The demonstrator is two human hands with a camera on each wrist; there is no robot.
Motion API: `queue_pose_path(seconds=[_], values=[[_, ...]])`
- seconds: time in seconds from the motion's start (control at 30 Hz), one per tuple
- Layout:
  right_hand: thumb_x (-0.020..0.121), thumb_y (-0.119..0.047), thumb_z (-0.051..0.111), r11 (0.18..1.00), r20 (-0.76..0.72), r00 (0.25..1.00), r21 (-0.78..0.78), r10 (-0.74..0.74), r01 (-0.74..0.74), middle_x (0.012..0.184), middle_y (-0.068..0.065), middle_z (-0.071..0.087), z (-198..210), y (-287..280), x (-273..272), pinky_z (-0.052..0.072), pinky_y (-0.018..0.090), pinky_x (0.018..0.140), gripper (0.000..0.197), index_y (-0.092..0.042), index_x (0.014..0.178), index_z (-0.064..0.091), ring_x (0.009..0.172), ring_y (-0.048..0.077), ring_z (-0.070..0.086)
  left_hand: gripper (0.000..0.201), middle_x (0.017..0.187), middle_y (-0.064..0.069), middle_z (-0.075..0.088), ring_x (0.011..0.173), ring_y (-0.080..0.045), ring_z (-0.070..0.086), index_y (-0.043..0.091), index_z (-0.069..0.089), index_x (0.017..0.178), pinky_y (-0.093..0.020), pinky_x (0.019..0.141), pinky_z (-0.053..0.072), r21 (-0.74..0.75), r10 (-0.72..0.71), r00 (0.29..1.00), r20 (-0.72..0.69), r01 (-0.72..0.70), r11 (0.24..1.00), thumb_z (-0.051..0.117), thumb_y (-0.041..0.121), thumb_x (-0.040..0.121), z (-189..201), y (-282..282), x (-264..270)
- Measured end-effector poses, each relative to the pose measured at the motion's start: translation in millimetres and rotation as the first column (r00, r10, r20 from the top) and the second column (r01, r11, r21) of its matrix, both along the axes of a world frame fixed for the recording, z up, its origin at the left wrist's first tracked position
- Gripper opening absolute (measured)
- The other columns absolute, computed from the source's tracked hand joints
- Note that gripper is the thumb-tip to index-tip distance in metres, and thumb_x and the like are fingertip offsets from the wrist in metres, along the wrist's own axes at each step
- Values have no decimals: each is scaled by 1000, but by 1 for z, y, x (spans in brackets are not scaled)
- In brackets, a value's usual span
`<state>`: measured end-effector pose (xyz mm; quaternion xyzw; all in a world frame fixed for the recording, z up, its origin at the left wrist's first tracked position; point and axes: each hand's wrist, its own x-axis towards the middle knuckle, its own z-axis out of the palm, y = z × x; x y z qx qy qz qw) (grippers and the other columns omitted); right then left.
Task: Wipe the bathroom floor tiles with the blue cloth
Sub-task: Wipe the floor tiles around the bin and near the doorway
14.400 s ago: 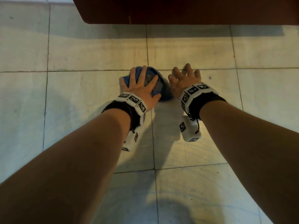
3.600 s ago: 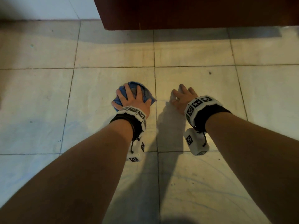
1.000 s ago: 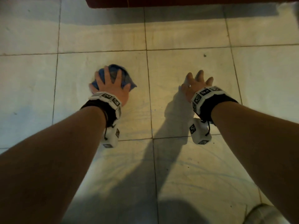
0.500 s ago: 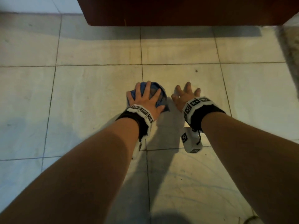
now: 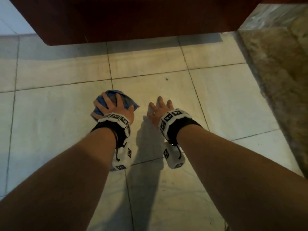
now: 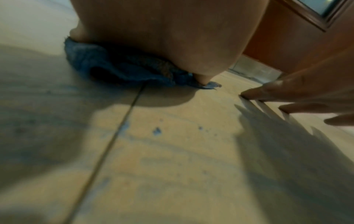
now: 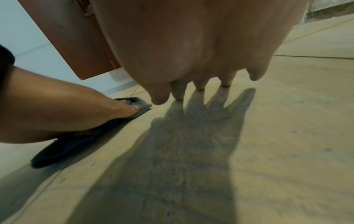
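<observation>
Left hand (image 5: 115,108) presses blue cloth (image 5: 128,101) flat; right hand (image 5: 160,109) on tiles (image 5: 216,100)

A home bathroom: pale floor tiles (image 5: 216,100), brown wooden door (image 5: 133,17), marble step (image 5: 283,72).

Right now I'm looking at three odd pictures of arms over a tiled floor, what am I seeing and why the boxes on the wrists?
No machine here: a person's two bare hands, filmed by a head camera looking down and by a small camera strapped under each wrist. The left hand presses a bunched blue cloth flat onto the floor tiles, fingers spread over it. The right hand holds nothing; its fingertips rest on the tile beside the cloth. The two low, blurry pictures are the wrist views. A dark wooden door stands ahead.
</observation>
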<state>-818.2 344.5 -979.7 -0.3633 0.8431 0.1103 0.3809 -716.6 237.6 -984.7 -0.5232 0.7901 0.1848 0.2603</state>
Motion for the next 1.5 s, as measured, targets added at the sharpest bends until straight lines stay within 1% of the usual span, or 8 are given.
queue_pose_path(seconds=[0.43,0.73,0.97,1.1,1.23,1.3,1.4,1.5], values=[[96,-44,41,977,-71,977,94,199,-192,162,3,-16,-34,-4,-4,12,71,110,63,-33,152,14,143,49,-18,76,161,-6,-31,147,-43,-21,33,-13,157,-66,116,0,-43,-258,966,-36,256,966,25,66,99,-9,14,18],[104,-44,30,995,-60,993,-37,-97,95,162,0,-20,-6,-3,11,7,61,117,58,-36,154,3,147,40,-17,76,161,-7,-30,147,-43,-22,34,-10,157,-67,116,-2,-50,-268,960,-77,265,963,26,66,99,-12,11,20],[102,-35,37,1000,-52,999,-19,1,-2,162,2,-16,5,3,5,14,65,113,58,-32,154,12,147,40,-12,74,160,-8,-31,147,-44,-21,32,-11,157,-68,115,-2,-67,-293,955,-43,290,955,24,64,100,-11,15,17],[105,-35,31,995,-55,996,-71,-70,66,163,-1,-15,4,24,-11,10,61,115,56,-30,155,8,149,32,-11,72,161,-6,-31,147,-43,-23,35,-9,157,-68,114,-4,-54,-455,886,-89,452,890,27,61,101,-10,45,3],[103,-36,36,995,-146,984,-41,-99,93,163,0,-11,-7,39,-28,10,62,117,58,-32,155,10,149,35,-8,71,162,-2,-29,146,-40,-26,39,-5,157,-66,114,-9,15,-565,808,-170,575,818,29,62,100,-8,77,-5],[99,-38,45,999,-178,984,-19,-30,27,163,4,-2,-11,36,-33,13,62,116,62,-28,154,18,149,38,-4,70,162,1,-27,148,-36,-23,40,-3,157,-64,117,-5,3,-567,809,-157,574,819,29,63,100,-7,63,0],[93,-25,61,976,-232,949,87,213,-198,157,6,9,-10,27,-28,16,58,115,66,-21,148,25,145,40,0,69,162,2,-27,149,-34,-20,40,-7,156,-62,118,-1,-32,-442,894,-77,441,897,24,65,99,-7,4,24],[95,-22,59,961,-255,929,138,268,-240,158,6,3,-6,24,-24,11,59,116,65,-23,150,24,145,42,-7,71,163,-1,-26,150,-35,-17,38,-7,157,-62,118,2,-43,-259,966,-18,258,965,23,66,99,-10,-52,56]])
